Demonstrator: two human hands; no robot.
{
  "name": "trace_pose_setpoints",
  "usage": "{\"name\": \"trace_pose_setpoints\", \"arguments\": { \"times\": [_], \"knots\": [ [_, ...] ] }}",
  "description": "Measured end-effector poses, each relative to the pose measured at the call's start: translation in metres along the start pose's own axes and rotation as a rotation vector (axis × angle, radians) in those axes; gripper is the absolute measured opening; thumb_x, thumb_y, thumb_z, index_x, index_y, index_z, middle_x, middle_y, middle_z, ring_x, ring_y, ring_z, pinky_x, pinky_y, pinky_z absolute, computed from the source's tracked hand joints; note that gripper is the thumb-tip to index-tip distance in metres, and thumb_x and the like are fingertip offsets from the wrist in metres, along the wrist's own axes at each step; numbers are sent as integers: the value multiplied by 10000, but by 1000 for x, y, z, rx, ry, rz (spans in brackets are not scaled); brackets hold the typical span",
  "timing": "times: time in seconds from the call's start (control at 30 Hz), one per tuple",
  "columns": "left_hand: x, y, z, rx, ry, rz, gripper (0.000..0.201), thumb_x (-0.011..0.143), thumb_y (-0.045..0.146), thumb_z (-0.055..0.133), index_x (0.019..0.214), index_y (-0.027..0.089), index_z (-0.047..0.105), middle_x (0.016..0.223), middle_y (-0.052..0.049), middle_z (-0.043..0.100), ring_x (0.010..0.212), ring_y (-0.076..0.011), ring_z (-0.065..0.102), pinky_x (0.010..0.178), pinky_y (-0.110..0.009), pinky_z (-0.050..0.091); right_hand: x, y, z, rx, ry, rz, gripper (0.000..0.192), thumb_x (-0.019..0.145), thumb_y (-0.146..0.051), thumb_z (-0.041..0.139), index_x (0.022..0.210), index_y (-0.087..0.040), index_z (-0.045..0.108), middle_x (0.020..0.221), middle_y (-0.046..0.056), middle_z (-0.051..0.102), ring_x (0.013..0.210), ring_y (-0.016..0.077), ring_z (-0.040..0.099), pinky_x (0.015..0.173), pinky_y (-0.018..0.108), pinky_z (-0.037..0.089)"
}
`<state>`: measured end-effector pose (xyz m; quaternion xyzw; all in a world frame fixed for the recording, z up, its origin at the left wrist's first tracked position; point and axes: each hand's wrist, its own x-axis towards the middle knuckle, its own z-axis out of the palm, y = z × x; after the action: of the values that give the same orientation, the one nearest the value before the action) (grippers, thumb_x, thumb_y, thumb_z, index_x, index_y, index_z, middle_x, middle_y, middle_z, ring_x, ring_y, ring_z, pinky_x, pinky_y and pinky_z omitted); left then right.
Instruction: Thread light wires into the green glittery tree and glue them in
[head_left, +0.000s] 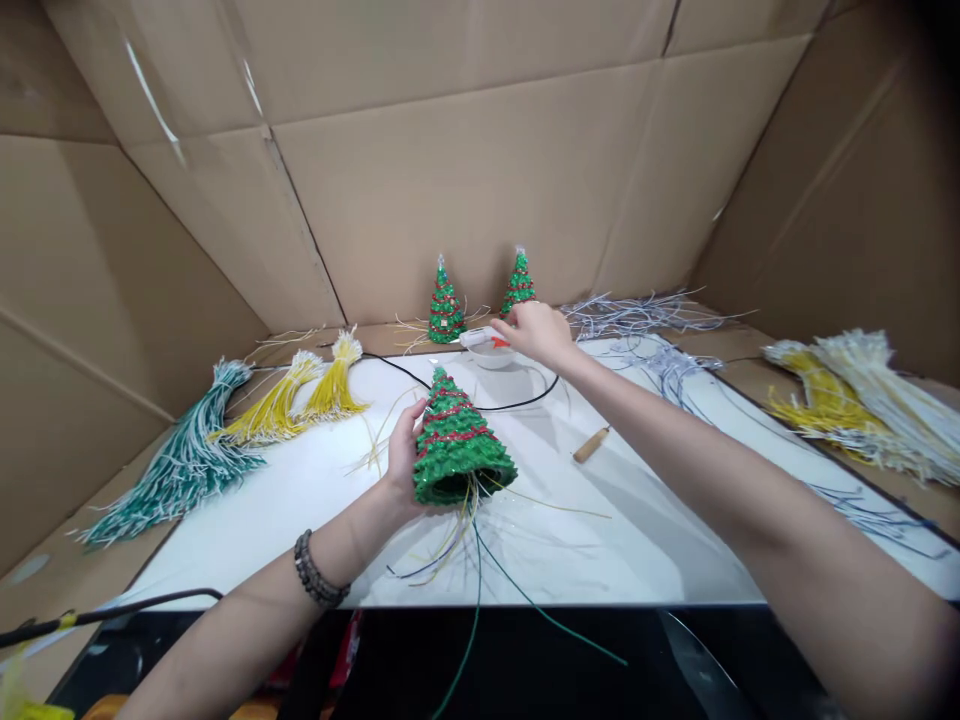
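A small green Christmas tree [457, 440] with red trim leans tilted in my left hand [406, 450], which is closed around its left side. Its hollow base faces me, and yellow, green and dark wires trail out of it. Farther back, my right hand [536, 332] is closed on the rear of a white glue gun [477, 337] with an orange-red trigger. The glue gun lies over a clear shallow bowl [491, 357], its tip toward the left. My fingertips on the gun are partly hidden by the hand.
Two finished-looking trees [445, 308] [519, 280] stand at the back. A wooden-handled tool [591, 444] lies on the white board [300, 530], with a black cord [517, 406] behind it. Green bundled wires [187, 450] and yellow ones [337, 380] lie left; white bundles [877, 400] lie right. Cardboard walls surround everything.
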<state>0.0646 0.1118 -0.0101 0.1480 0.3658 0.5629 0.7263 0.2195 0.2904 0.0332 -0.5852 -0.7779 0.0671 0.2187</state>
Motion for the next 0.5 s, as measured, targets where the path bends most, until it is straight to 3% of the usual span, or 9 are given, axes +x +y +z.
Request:
{"name": "trace_pose_setpoints", "arguments": {
  "times": [0.07,0.2,0.37,0.5],
  "knots": [
    [-1,3,0,-1,6,109,354,847,423,509,897,125,693,814,-95,741,752,-233,714,796,-387,580,23,6,3,-5,-79,72,365,869,-472,653,913,-115,712,1031,215,702,1055,348,646,844,394,475],
    [-2,7,-3,43,-42,283,321,792,407,561,927,137,669,824,-80,740,746,-239,712,783,-395,581,43,10,14,92,-205,130,259,695,-335,835,750,-123,696,773,123,694,848,297,672,695,312,474],
    [-3,9,-8,26,-119,353,365,764,431,574,942,127,670,799,-78,736,773,-270,722,852,-458,571,40,14,13,332,-180,192,218,747,-248,774,659,-153,598,606,34,570,649,206,605,572,279,447],
    [-5,11,-9,30,-160,362,364,748,453,567,920,146,661,785,-77,733,840,-303,727,874,-486,564,8,20,-11,616,-121,136,105,863,-239,617,795,-187,556,709,12,613,609,132,590,585,253,496]
  ]
}}
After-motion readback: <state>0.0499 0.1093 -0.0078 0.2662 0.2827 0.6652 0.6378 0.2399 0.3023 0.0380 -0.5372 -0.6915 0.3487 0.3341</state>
